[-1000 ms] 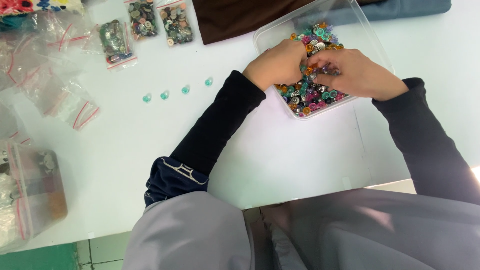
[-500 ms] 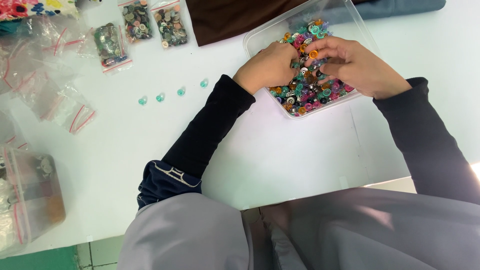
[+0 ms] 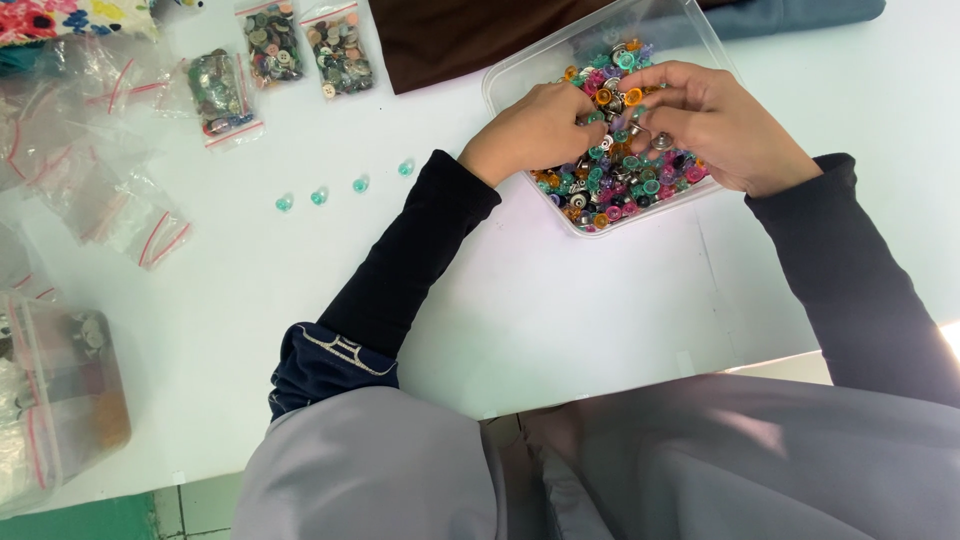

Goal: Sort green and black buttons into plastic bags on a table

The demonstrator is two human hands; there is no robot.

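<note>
A clear plastic container on the white table holds a heap of small colourful buttons. Both my hands are inside it, fingertips nearly meeting over the heap. My left hand is curled, its thumb and forefinger pinched on a small teal button. My right hand arches over the buttons with bent fingers; whether it holds anything is hidden. A row of several teal buttons lies on the table, left of my left sleeve.
Small zip bags of buttons lie at the top left, with empty clear bags beside them. A larger clear bag sits at the left edge. Dark brown cloth lies behind the container.
Both hands have stayed in the container, with the fingers shifting among the buttons. My left fingers have closed toward the right hand's fingertips.
</note>
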